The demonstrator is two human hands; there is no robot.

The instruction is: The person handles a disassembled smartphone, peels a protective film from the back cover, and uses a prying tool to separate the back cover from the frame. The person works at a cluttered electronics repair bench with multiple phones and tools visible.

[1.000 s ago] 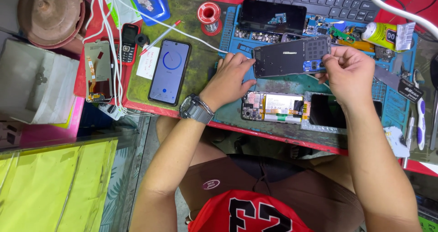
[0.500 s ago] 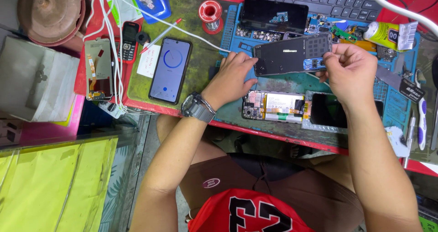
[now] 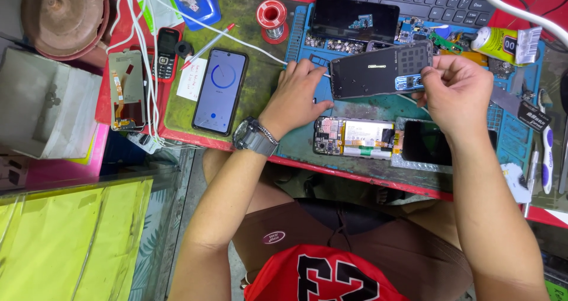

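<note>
Both hands [image 3: 296, 97] [image 3: 455, 91] grip dark phone panel [image 3: 378, 70].

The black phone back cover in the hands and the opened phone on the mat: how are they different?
The black phone back cover is held up by both hands, the left hand and right hand; the opened phone lies flat, untouched. The cover looks plain dark; the opened phone shows its battery and circuit parts. Both are long rectangles.

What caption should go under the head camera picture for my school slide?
Two hands, left hand and right hand, hold a dark phone back panel above an opened phone on a blue repair mat.
</note>
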